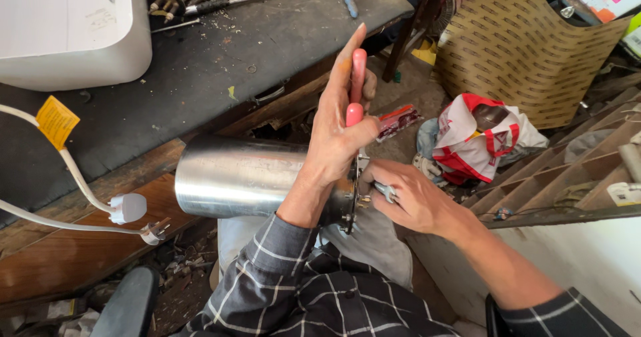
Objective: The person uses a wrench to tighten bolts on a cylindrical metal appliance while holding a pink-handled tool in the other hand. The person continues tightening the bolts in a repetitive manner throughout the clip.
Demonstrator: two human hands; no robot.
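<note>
On the lap, left hand (pixel 334 136) steadies steel cylinder (pixel 240 177) (red-handled tool (pixel 356 86) gripped).

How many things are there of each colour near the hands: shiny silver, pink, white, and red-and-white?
Shiny silver: 1, the steel cylinder under the left hand
Pink: 1, the pink-handled tool in the left hand; the right hand is at the cylinder's end
White: 2, the white plug and the white appliance box
Red-and-white: 1, the crumpled bag
Total: 5
</note>
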